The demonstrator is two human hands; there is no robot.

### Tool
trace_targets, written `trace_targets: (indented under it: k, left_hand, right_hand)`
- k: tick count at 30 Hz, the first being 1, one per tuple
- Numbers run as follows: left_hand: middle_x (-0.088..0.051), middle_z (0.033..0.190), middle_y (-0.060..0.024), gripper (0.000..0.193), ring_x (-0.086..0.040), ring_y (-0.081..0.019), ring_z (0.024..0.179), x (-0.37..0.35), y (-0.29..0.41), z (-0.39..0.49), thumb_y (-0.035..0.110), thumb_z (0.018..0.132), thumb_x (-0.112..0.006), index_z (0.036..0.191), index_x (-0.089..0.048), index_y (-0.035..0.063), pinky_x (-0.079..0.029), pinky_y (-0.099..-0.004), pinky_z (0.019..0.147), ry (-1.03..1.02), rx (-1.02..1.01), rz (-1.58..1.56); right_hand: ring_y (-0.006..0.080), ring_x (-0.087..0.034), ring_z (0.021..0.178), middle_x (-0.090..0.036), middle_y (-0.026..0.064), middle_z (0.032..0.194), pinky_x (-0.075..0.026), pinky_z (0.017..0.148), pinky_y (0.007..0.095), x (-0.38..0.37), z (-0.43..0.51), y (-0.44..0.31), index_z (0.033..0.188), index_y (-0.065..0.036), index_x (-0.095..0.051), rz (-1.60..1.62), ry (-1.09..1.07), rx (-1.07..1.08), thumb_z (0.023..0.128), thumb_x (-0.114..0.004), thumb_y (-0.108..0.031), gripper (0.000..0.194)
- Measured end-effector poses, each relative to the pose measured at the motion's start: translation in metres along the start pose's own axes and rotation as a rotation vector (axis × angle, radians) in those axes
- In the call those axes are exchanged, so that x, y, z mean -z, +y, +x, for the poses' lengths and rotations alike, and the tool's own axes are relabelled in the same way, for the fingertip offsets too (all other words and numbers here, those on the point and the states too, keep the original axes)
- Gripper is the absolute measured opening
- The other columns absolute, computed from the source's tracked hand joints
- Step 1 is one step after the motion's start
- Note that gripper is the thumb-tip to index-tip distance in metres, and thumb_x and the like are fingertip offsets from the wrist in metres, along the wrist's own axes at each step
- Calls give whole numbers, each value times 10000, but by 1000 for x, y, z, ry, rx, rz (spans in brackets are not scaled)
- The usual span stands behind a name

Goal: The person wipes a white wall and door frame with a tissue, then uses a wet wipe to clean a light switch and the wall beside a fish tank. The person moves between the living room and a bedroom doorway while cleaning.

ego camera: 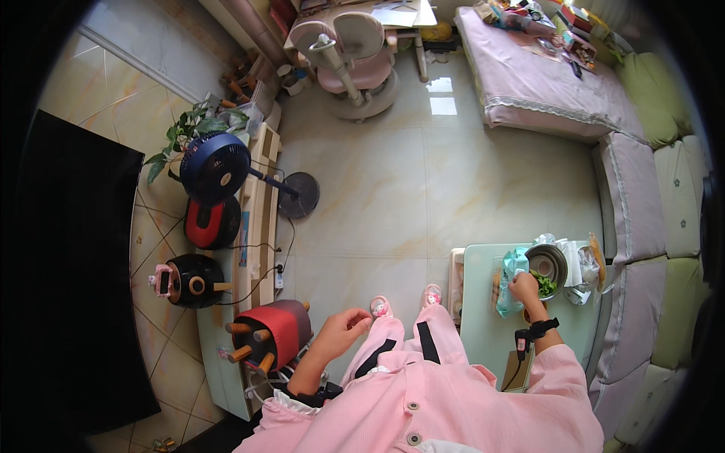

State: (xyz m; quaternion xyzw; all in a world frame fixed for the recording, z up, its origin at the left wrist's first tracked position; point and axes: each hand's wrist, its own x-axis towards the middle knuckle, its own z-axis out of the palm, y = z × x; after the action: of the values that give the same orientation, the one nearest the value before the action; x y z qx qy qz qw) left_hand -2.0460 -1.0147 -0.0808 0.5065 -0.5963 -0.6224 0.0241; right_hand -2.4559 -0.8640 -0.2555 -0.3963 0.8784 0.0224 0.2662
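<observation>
My right hand [524,287] is closed on a teal soft plastic pack [511,259], which looks like a pack of wipes and bears writing. That pack rests on the pale green tabletop [478,306], beside a stainless steel bowl [562,260]. Green leaves [546,285] lie at the bowl's near side, partly behind my wrist. A small brown bowl [528,317] is mostly covered by my right forearm. My left hand [346,328] hangs in the air to the left of my legs, fingers loosely bent, with nothing in it.
White paper or tissue [571,263] and clear plastic bags [589,263] crowd the table's right side. A sofa [631,317] runs along the right. Left, a red-and-grey stool with wooden legs [272,328], a black air fryer [195,281] and a blue fan [218,167] stand near the television [85,255].
</observation>
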Motion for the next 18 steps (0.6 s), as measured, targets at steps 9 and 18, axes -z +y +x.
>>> trace_targets:
  k: [9,18]
  left_hand:
    - [-459,1216,-89,718,-433,-187,1138,-13,64,45,287,763,-684,1311,-294,34,-362,-322,930,-438,-275,-239]
    - [-455,1243,-80,823,-455,-207,1138,-11,54,42,539,715,-644,1282,-335,28,-375,-369,949,-701,-421,-790]
  right_hand:
    - [334,-547,539,-543,157,582,-437,513,403,157,-116,-150,615,-36,-602,209,105,723,703,-595,-194,181]
    - [311,-511,491,-501,126,532,-418,481,381,180,-175,-261,545,-33,-501,369,171,1031,718,-596,-147,228]
